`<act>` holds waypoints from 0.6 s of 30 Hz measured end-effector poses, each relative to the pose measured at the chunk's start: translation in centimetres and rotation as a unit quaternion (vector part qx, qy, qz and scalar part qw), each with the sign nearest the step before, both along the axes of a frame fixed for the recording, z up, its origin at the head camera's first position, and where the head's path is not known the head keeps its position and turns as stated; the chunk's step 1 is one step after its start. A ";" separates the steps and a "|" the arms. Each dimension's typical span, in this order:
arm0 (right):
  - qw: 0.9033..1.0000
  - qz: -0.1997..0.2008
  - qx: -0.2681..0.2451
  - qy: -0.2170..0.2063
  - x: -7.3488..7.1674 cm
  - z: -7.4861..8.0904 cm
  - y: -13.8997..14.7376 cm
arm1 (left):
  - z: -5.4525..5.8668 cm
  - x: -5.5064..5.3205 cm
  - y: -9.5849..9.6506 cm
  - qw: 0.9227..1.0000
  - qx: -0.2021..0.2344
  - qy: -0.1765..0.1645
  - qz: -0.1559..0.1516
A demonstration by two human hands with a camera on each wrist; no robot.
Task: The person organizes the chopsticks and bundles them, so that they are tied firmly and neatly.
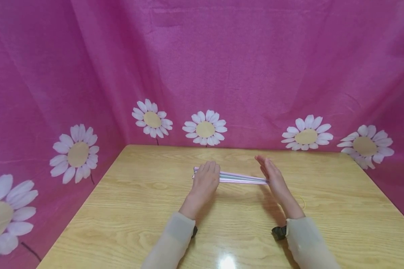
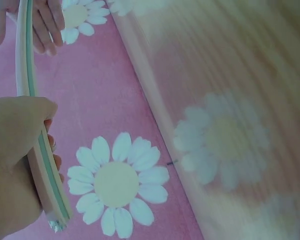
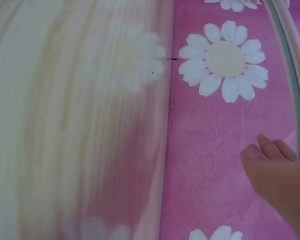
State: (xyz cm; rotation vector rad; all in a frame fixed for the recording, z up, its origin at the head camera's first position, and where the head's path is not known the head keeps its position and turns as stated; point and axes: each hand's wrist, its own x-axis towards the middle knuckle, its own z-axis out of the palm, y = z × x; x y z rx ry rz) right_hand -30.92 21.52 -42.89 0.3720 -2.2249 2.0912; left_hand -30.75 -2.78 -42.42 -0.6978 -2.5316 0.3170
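Observation:
A bundle of long, thin pastel sticks [image 1: 240,178], pink, white and pale green, lies level above the wooden table. My left hand [image 1: 205,179] grips it near its left end, the fingers curled over it; a short length sticks out past the hand. In the left wrist view, the bundle's end [image 2: 59,224] shows below the left hand [image 2: 15,160]. My right hand [image 1: 276,183] stands upright with straight fingers, its palm at the bundle's right end. From the right wrist view, the sticks [image 3: 295,80] run down to the right hand [image 3: 280,180]; the exact contact is hidden.
On the wooden table [image 1: 128,209], a thin yellow loop [image 1: 303,201] like a rubber band lies beside the right wrist. A pink curtain [image 1: 242,74] with white daisies hangs behind the table and along both sides. Dark wrist devices [image 1: 278,233] sit at the sleeve cuffs.

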 end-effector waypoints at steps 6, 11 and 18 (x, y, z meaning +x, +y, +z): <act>0.997 -0.018 -0.070 0.041 0.0 -0.4 -0.4 | 0.2 0.1 0.3 1.000 -0.013 -0.013 0.010; 0.994 -0.023 -0.090 0.050 0.0 -0.7 -0.5 | 0.4 0.3 0.5 1.000 -0.018 -0.011 0.017; 0.995 -0.032 -0.083 0.051 0.1 -0.5 -0.6 | 0.3 0.4 0.5 1.000 -0.006 -0.004 0.012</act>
